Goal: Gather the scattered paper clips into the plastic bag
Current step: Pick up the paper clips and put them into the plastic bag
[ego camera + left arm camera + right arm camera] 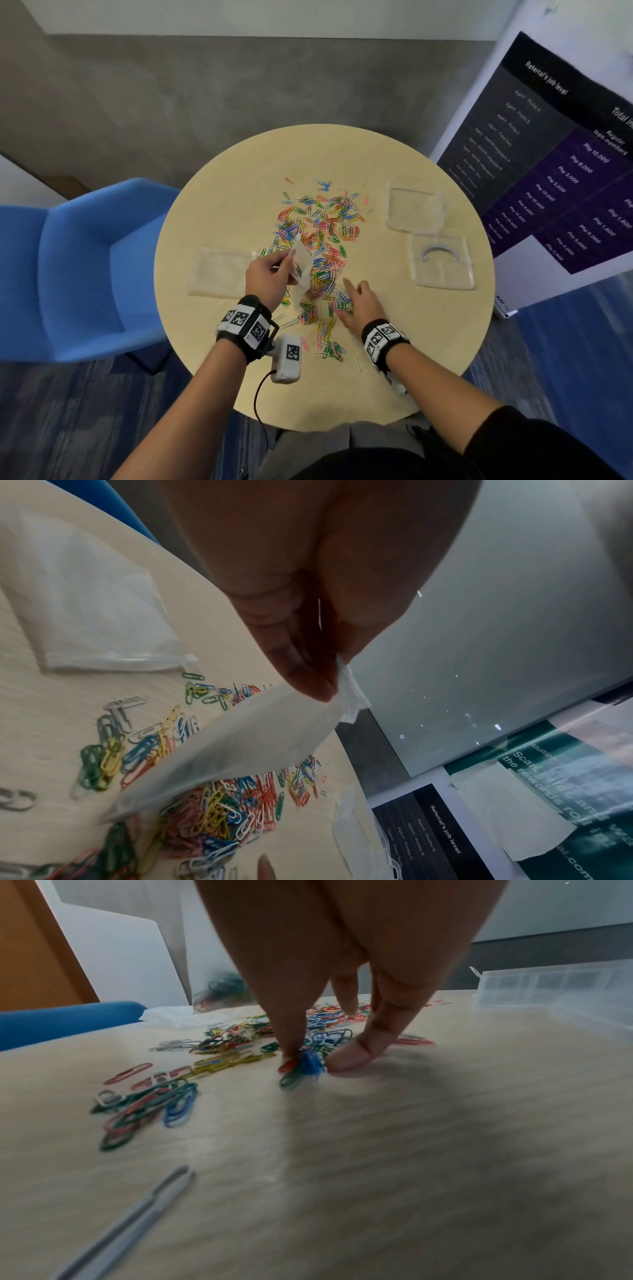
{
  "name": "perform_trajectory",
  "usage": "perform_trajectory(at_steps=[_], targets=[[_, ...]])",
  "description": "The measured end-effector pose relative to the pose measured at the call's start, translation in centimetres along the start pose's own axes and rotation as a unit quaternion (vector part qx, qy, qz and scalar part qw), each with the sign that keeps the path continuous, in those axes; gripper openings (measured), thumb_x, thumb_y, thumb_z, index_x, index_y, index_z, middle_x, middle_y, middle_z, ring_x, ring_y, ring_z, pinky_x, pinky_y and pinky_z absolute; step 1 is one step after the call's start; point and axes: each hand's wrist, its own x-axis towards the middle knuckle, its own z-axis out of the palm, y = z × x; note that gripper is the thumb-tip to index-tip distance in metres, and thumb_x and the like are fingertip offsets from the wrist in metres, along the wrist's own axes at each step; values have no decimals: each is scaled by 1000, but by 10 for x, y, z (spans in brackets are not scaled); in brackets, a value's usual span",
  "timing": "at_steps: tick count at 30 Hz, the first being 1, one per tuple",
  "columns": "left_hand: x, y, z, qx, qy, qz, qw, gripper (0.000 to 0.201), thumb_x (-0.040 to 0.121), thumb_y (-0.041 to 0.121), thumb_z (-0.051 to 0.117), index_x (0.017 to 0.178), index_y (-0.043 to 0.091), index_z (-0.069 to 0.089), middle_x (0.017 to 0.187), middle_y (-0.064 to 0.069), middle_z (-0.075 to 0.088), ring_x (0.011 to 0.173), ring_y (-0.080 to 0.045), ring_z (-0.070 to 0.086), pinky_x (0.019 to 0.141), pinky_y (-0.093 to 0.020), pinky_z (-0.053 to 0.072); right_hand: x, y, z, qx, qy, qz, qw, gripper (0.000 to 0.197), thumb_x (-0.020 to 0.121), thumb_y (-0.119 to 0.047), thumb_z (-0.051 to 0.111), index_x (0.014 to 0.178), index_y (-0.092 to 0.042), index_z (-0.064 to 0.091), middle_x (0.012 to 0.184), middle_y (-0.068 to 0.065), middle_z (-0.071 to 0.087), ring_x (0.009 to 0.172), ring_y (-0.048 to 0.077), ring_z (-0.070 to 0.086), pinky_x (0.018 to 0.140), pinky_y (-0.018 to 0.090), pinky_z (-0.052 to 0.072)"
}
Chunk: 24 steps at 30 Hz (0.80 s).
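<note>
on a round table (428, 342), a right hand (359, 305) pinches a few paper clips (301, 1066) at the near edge of the coloured heap (322, 233); just left, a left hand (270, 274) clamps a clear plastic bag (301, 270) above the heap.

The person's two bare arms reach forward, each with a black band and white tags at the wrist. The left hand (270, 274) is lifted up, and its fingers (301, 680) and thumb are pinched tight together on the top edge of the plastic bag (240, 750). The right hand (359, 305) is low, palm down. Its thumb (349, 1058) and a finger press down on a few paper clips (301, 1069), squeezing them together.
</note>
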Motion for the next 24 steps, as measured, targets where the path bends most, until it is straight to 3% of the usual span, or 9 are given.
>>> perform_trajectory(at_steps=[5, 9, 12, 14, 17, 18, 20, 22, 24], targets=[[1, -4, -1, -9, 0, 0, 1000, 17, 95, 31, 61, 86, 24, 75, 66, -7, 71, 63, -24, 71, 74, -44, 61, 9, -11, 6, -40, -12, -46, 998, 29, 95, -21, 54, 122, -10, 62, 117, 12, 47, 100, 30, 55, 86, 38, 51], [0, -6, 1, -10, -10, 2, 1000, 23, 95, 30, 60, 94, 14, 76, 66, -12, 71, 63, -26, 71, 73, -44, 61, 21, -11, 6, -103, -26, -65, 992, 20, 93, -9, 54, 99, -3, 71, 101, 10, 53, 82, 29, 59, 75, 34, 51], [-1, -4, 2, -9, -15, 7, 1000, 21, 96, 30, 60, 94, 15, 76, 67, -14, 71, 62, -25, 71, 73, -43, 61, 31, -5, -7, -121, -39, -40, 991, 17, 92, -8, 58, 101, -1, 71, 103, 13, 57, 89, 31, 62, 80, 34, 52], [-2, -3, 3, -11, -14, 9, 1000, 17, 96, 29, 59, 92, 21, 74, 68, -14, 71, 62, -24, 70, 73, -41, 61, 36, 2, -20, -87, -37, 6, 996, 19, 93, -13, 59, 101, -3, 72, 104, 13, 64, 94, 30, 64, 84, 32, 52], [-2, -3, 3, -15, -13, 11, 1000, 16, 96, 29, 59, 92, 23, 73, 68, -12, 71, 63, -24, 71, 74, -39, 61, 32, 13, -39, 112, 2, 114, 987, 19, 87, -20, 69, 90, -4, 77, 89, 9, 75, 82, 22, 69, 79, 26, 54], [-2, -4, 3, -14, -14, 10, 1000, 16, 96, 29, 59, 93, 22, 74, 68, -11, 71, 63, -24, 71, 74, -39, 61, 29, 16, -43, 219, 14, 156, 963, 19, 86, -20, 72, 90, -2, 77, 85, 9, 75, 77, 20, 70, 75, 25, 55], [-1, -6, 4, -12, -17, 6, 1000, 19, 96, 29, 59, 99, 19, 74, 67, -9, 71, 63, -23, 71, 74, -40, 61, 18, 12, -55, 494, -15, 221, 840, 20, 85, -12, 72, 98, 3, 73, 86, 11, 75, 73, 16, 71, 71, 23, 57], [-2, -8, 6, -8, -21, 9, 1000, 20, 97, 28, 58, 103, 18, 74, 67, -8, 71, 63, -23, 71, 74, -41, 61, 11, -1, -74, 688, -56, 207, 693, 15, 88, -4, 66, 100, 5, 68, 91, 12, 72, 75, 13, 71, 74, 20, 58], [-3, -8, 10, 3, -27, 17, 1000, 20, 97, 28, 58, 104, 18, 74, 66, -8, 71, 62, -22, 71, 72, -41, 61, 8, -20, -97, 767, -86, 145, 619, 15, 91, -1, 59, 101, 8, 64, 91, 13, 70, 79, 13, 71, 76, 19, 58]])
